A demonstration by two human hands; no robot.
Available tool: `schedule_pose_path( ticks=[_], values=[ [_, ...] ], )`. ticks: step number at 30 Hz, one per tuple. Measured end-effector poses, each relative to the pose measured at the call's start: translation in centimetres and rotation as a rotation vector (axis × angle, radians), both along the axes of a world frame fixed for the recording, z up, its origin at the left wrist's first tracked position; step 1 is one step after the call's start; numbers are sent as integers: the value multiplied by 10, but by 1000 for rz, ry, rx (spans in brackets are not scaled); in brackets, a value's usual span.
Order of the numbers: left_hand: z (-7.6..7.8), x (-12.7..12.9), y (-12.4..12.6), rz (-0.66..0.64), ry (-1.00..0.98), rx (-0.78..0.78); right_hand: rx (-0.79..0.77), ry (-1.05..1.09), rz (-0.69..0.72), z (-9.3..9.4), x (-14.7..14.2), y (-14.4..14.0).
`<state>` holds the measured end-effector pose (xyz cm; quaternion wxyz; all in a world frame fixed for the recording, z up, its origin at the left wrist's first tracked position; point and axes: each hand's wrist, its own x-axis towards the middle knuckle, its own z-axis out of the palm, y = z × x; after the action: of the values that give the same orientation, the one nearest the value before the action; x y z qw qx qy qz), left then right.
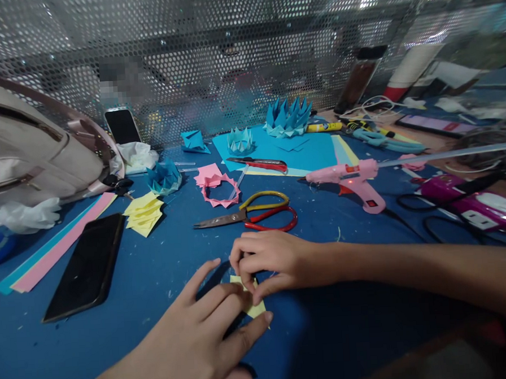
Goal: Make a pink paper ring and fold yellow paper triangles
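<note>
A small piece of yellow paper [256, 311] lies on the blue table between my hands, partly covered by fingers. My left hand [209, 327] has its fingers spread, some fingertips resting against the paper. Thumb and bent fingers of my right hand [274, 262] pinch the same paper from above. Just beyond lie scissors [241, 215] with one yellow and one red handle. Farther back are a pink folded-paper ring [222, 201], pink paper pieces [208, 173] and a stack of folded yellow papers [144, 212].
A pink glue gun [350, 179] stands at right, its cord trailing to a purple power strip [478, 203]. Behind are a red cutter [262, 164], blue paper sheets [306, 153] and a blue paper flower [288, 118]. Left are a phone [87, 266], paper strips [64, 239] and a bag [34, 144].
</note>
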<state>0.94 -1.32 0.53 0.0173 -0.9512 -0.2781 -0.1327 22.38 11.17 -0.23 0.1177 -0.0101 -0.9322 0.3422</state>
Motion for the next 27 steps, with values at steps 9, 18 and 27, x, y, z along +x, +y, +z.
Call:
schedule_pose_path(
  ticks=[9,18,27],
  values=[
    [5,2,-1,23,10,55,8,6,-10,-1,-1,-1],
    [-4,0,-3,-4,-24,104,5,19,-4,0,0,-1],
    [-13,-2,-3,-8,-27,90,97,25,-36,1,0,-5]
  ],
)
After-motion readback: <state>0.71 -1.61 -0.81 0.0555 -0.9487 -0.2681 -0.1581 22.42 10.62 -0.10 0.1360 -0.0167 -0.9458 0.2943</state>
